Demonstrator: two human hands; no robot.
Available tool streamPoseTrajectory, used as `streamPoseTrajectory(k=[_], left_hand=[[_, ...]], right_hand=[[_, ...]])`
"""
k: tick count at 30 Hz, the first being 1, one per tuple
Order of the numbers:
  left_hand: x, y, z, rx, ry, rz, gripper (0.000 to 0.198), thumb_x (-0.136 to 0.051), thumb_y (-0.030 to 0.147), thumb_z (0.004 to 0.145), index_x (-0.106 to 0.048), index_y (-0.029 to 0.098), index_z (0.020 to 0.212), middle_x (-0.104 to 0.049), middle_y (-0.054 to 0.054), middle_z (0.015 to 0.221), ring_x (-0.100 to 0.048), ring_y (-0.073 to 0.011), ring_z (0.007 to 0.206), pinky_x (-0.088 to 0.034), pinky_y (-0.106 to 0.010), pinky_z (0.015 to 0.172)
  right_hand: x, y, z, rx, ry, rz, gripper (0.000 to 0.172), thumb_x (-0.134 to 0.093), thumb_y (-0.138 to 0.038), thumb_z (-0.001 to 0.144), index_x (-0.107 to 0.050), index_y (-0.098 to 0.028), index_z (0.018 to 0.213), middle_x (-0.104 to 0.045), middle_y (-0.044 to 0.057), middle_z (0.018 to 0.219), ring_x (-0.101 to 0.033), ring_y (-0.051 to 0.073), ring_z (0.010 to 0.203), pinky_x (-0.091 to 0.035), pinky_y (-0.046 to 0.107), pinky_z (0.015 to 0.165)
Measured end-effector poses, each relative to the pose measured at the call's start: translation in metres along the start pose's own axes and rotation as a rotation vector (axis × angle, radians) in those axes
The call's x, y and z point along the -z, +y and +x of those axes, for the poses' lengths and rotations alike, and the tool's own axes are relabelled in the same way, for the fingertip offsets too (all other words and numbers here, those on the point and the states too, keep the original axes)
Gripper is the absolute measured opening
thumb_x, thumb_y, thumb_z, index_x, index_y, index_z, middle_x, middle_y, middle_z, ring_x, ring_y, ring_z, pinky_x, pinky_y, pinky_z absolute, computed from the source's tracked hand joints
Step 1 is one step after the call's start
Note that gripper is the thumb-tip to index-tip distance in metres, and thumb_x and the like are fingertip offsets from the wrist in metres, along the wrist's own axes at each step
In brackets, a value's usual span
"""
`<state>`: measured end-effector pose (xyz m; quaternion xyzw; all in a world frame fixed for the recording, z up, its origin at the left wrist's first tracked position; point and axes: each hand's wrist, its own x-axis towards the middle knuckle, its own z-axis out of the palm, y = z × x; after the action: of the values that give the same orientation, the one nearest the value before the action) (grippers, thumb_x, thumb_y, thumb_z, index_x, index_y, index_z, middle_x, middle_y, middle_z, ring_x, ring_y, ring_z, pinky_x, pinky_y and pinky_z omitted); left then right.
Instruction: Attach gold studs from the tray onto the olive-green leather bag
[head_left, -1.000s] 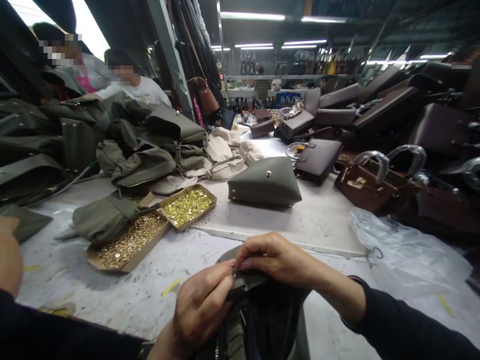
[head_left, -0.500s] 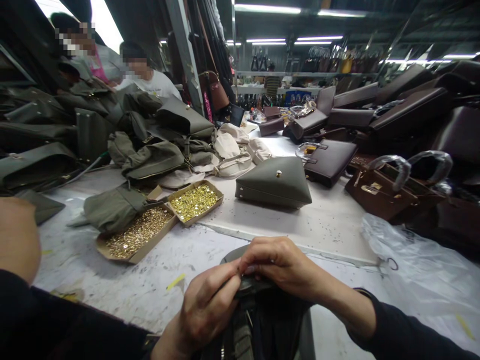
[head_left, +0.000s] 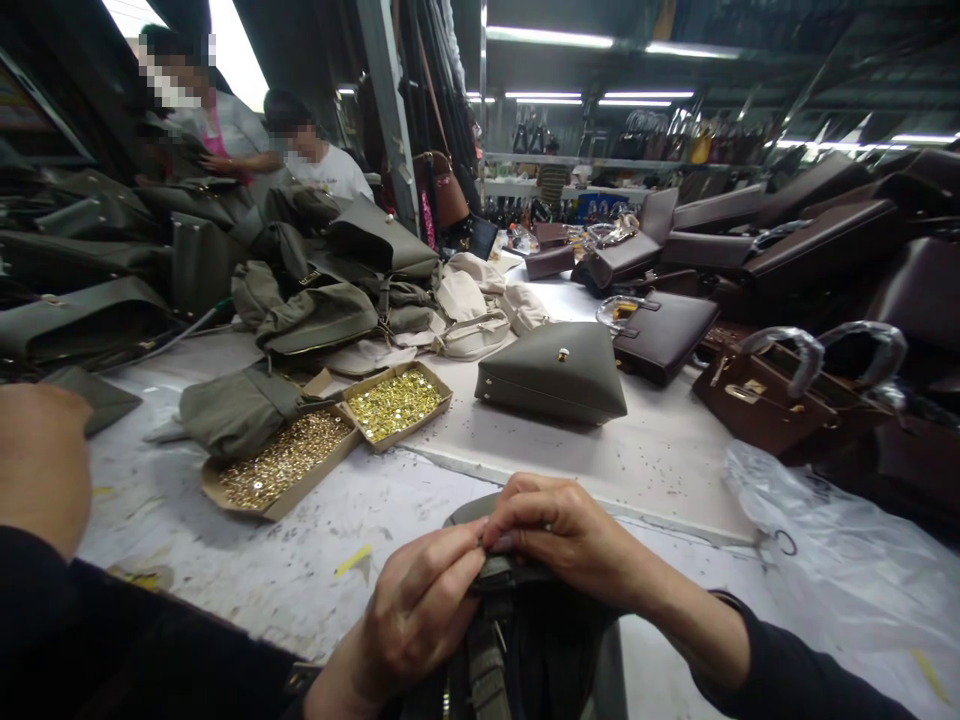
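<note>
In the lower middle of the head view, an open dark green handbag (head_left: 547, 640) with a dark inside and a zipper stands close to me. My left hand (head_left: 420, 605) is at its near left side, thumb and fingers pinched on the upper edge of the bag. My right hand (head_left: 562, 530) reaches over from the right, and its closed fingertips meet the left ones at that same edge. Any small part between the fingertips is hidden. Beyond the hands lies a second green handbag (head_left: 555, 375), on its side with a small gold fitting.
Left of the hands are a cardboard tray (head_left: 281, 500) of copper-coloured fittings and another tray (head_left: 390, 440) of gold ones. A green cloth pouch (head_left: 232, 410) overlaps the first. Brown handbags (head_left: 780, 390) and plastic film (head_left: 840, 540) lie right. Two people stand behind piled green bags.
The whole view has shifted slightly, so the scene sits a little further right. Both hands stay pinched at the bag's edge, with only slight finger movement.
</note>
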<state>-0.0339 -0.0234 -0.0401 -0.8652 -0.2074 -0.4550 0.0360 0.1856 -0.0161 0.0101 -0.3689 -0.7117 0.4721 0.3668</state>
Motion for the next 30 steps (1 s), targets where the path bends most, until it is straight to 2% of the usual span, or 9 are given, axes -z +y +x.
streamPoseTrajectory(k=[5,11,20,30], left_hand=[[-0.002,-0.001,-0.005,-0.002,0.009,0.010,0.018,-0.053,0.005,0.095,-0.065,0.006,0.109,-0.067,-0.014,0.114,-0.061,-0.0188,0.119,-0.052,-0.028,0.102],[-0.003,-0.001,-0.006,-0.009,0.031,0.046,0.017,-0.055,0.006,0.094,-0.065,0.008,0.107,-0.069,-0.015,0.110,-0.064,-0.0197,0.114,-0.055,-0.029,0.097],[-0.002,-0.002,-0.004,-0.015,0.027,0.004,0.018,-0.053,0.006,0.095,-0.064,0.006,0.108,-0.069,-0.016,0.111,-0.064,-0.0199,0.116,-0.056,-0.029,0.097],[0.000,-0.002,-0.002,0.001,0.021,0.007,0.020,-0.050,0.008,0.095,-0.064,0.010,0.109,-0.073,-0.014,0.106,-0.068,-0.0207,0.109,-0.061,-0.031,0.091]], right_hand=[[0.001,-0.003,-0.001,0.028,-0.031,-0.136,0.009,-0.068,-0.018,0.094,-0.077,-0.019,0.093,-0.066,0.001,0.087,-0.064,0.013,0.083,-0.047,0.021,0.074],[0.002,-0.013,-0.001,0.080,-0.065,-0.411,0.012,-0.063,-0.015,0.096,-0.074,-0.020,0.098,-0.065,0.001,0.091,-0.062,0.013,0.081,-0.045,0.022,0.073],[0.000,-0.002,0.000,-0.014,-0.029,-0.129,0.011,-0.066,-0.010,0.093,-0.074,-0.018,0.091,-0.068,0.000,0.090,-0.065,0.013,0.086,-0.048,0.021,0.080],[-0.001,-0.004,-0.001,0.014,-0.040,-0.193,0.012,-0.064,-0.022,0.098,-0.074,-0.020,0.093,-0.066,0.002,0.089,-0.064,0.015,0.086,-0.048,0.024,0.078]])
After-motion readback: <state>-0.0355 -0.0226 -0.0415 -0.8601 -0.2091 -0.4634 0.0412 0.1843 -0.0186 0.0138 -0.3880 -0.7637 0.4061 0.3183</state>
